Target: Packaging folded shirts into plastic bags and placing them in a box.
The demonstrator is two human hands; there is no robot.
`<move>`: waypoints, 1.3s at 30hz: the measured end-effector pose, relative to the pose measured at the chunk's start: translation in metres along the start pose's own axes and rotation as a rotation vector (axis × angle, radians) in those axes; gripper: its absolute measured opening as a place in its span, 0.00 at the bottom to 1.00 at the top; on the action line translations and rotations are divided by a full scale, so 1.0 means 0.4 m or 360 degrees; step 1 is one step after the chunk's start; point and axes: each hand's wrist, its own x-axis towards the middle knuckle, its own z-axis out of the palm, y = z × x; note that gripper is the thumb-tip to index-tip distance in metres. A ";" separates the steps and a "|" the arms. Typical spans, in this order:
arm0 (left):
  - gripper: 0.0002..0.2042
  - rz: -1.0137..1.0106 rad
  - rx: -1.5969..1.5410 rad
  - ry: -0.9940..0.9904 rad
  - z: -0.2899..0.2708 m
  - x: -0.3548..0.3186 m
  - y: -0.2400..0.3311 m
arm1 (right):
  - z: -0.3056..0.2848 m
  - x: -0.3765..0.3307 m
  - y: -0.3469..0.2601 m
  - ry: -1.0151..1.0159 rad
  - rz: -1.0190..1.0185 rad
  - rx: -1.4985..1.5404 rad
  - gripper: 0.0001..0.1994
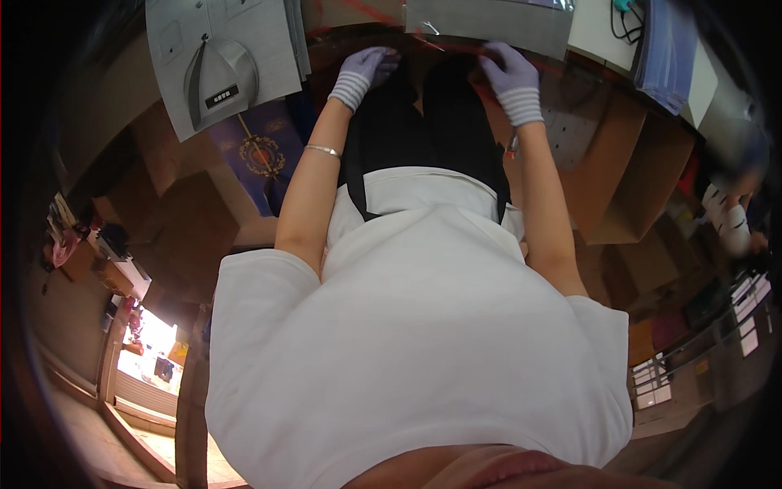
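Note:
My left hand (368,72), in a lilac knit glove with a striped cuff, hovers above my black trousers (387,126) by the near table edge. Its fingers bend loosely toward the right, and nothing shows in them. Opposite it, my right hand (513,80) wears a matching glove. Its fingers are bent and a little apart, with no object visible between them. Just beyond both hands lies a flat grey pack (489,23) with shiny clear plastic at its edge. The fingertips are partly lost against the dark background.
At the far left hangs a printed sheet (281,61) picturing a grey cap. Below it is a purple bag (265,155) with a gold emblem. A bluish plastic stack (668,61) and teal object (624,5) are far right. An open cardboard box (623,183) stands right. Another person (733,212) is blurred beyond.

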 end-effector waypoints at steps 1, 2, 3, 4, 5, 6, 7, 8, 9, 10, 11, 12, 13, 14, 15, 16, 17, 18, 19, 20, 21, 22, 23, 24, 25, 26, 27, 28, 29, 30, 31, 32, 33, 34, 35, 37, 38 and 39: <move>0.16 0.0007 -0.0014 -0.0003 0.011 0.011 0.024 | 0.026 0.027 -0.030 0.0005 -0.0086 -0.0088 0.12; 0.17 0.0008 -0.0097 -0.0039 0.024 0.022 0.050 | 0.055 0.052 -0.053 -0.0049 -0.0131 -0.0160 0.13; 0.19 0.0008 -0.0180 -0.0069 0.034 0.027 0.069 | 0.082 0.071 -0.079 -0.0096 -0.0129 -0.0289 0.13; 0.19 0.0016 -0.0195 -0.0071 0.048 0.032 0.085 | 0.113 0.082 -0.089 -0.0112 -0.0168 -0.0389 0.12; 0.20 -0.0034 -0.0219 -0.0083 0.064 0.033 0.098 | 0.138 0.087 -0.096 -0.0129 -0.0205 -0.0490 0.11; 0.22 -0.0084 -0.0250 -0.0067 0.058 0.028 0.095 | 0.152 0.082 -0.132 -0.0403 -0.0286 -0.0444 0.11; 0.22 -0.0081 -0.0265 -0.0070 0.060 0.023 0.100 | 0.147 0.069 -0.163 -0.0661 -0.0344 -0.0414 0.11; 0.22 -0.0121 -0.0247 -0.0022 0.063 0.013 0.106 | 0.150 0.027 -0.167 -0.0783 -0.0436 -0.0361 0.11; 0.23 -0.0156 -0.0236 0.0036 0.060 0.000 0.109 | 0.115 0.013 -0.219 -0.1107 -0.0205 -0.0486 0.11; 0.24 -0.0173 -0.0327 -0.0011 0.041 0.014 0.087 | 0.127 0.004 -0.191 -0.0947 -0.0219 -0.0436 0.11; 0.24 -0.0167 -0.0344 -0.0007 0.025 0.010 0.078 | 0.133 -0.007 -0.156 -0.0788 -0.0231 -0.0384 0.10; 0.23 -0.0162 -0.0273 -0.0059 0.018 0.007 0.079 | 0.125 -0.004 -0.147 -0.0624 -0.0137 -0.0361 0.10; 0.22 -0.0156 -0.0200 -0.0109 0.015 0.007 0.081 | 0.124 0.004 -0.139 -0.0440 -0.0132 -0.0312 0.11; 0.21 -0.0145 -0.0223 -0.0115 0.016 0.006 0.082 | 0.129 0.020 -0.131 -0.0337 -0.0197 -0.0339 0.11; 0.21 -0.0146 -0.0227 -0.0125 0.025 0.002 0.091 | 0.132 0.037 -0.134 -0.0229 -0.0254 -0.0371 0.10; 0.20 -0.0148 -0.0236 -0.0071 0.035 -0.003 0.101 | 0.142 0.052 -0.140 -0.0211 -0.0286 -0.0359 0.10; 0.20 -0.0150 -0.0243 -0.0017 0.045 -0.009 0.110 | 0.156 0.058 -0.149 -0.0210 -0.0280 -0.0366 0.10; 0.20 -0.0150 -0.0236 -0.0024 0.053 -0.014 0.123 | 0.171 0.069 -0.161 -0.0230 -0.0301 -0.0440 0.10; 0.19 -0.0123 -0.0083 0.0055 0.063 -0.022 0.138 | 0.184 0.078 -0.172 -0.0249 -0.0319 -0.0514 0.09; 0.19 -0.0095 0.0072 0.0131 0.071 -0.023 0.148 | 0.193 0.088 -0.179 -0.0318 -0.0223 -0.0595 0.09; 0.19 -0.0094 0.0079 0.0141 0.059 -0.017 0.142 | 0.204 0.093 -0.185 -0.0316 -0.0228 -0.0584 0.09; 0.16 -0.0083 0.0232 0.0065 0.038 0.001 0.125 | 0.215 0.100 -0.191 -0.0364 -0.0144 -0.0581 0.09; 0.15 -0.0073 0.0387 -0.0015 0.020 0.017 0.108 | 0.224 0.104 -0.195 -0.0411 -0.0057 -0.0578 0.09; 0.15 -0.0079 0.0391 -0.0016 0.013 0.026 0.099 | 0.225 0.106 -0.203 -0.0412 -0.0052 -0.0574 0.09; 0.14 -0.0032 0.0317 -0.0079 0.008 0.034 0.090 | 0.224 0.107 -0.210 -0.0450 -0.0068 -0.0634 0.10; 0.14 0.0015 0.0243 -0.0143 0.003 0.041 0.080 | 0.223 0.105 -0.216 -0.0487 -0.0083 -0.0694 0.10; 0.14 0.0016 0.0243 -0.0160 0.007 0.048 0.084 | 0.218 0.102 -0.221 -0.0480 -0.0070 -0.0703 0.10; 0.13 0.0173 0.0767 -0.0171 0.012 0.053 0.086 | 0.214 0.096 -0.225 -0.0491 -0.0014 -0.0669 0.11; 0.13 0.0339 0.1289 -0.0179 0.021 0.060 0.088 | 0.203 0.093 -0.226 -0.0499 0.0043 -0.0636 0.11; 0.11 0.0348 0.0894 -0.0074 0.034 0.057 0.078 | 0.188 0.075 -0.207 -0.0421 -0.0023 -0.0545 0.11; 0.11 0.0358 0.0890 -0.0101 0.047 0.055 0.086 | 0.150 0.043 -0.170 -0.0212 -0.0084 -0.0416 0.12; 0.10 0.0180 0.0341 0.0030 0.048 0.046 0.098 | 0.091 0.004 -0.141 -0.0014 -0.0152 -0.0275 0.12; 0.09 -0.0005 -0.0214 0.0185 0.035 0.027 0.102 | -0.008 -0.043 -0.169 0.0072 0.0489 0.0115 0.12; 0.08 -0.0015 -0.0240 0.0052 0.019 0.017 0.120 | -0.088 -0.120 -0.009 0.0374 0.0573 -0.0122 0.11; 0.09 -0.0200 -0.0375 0.0139 0.003 0.020 0.110 | -0.195 -0.230 0.146 0.0496 0.0930 -0.0054 0.11; 0.10 -0.0343 -0.0457 0.0138 0.008 0.020 0.108 | -0.391 -0.525 0.352 0.0665 0.1561 -0.0886 0.15; 0.10 -0.0347 -0.0446 0.0130 0.006 0.012 0.100 | -0.402 -0.643 0.349 0.0710 0.1706 -0.1198 0.16; 0.10 -0.0463 -0.0546 0.0019 0.026 0.021 0.102 | -0.415 -0.807 0.418 0.0375 0.1977 -0.1130 0.15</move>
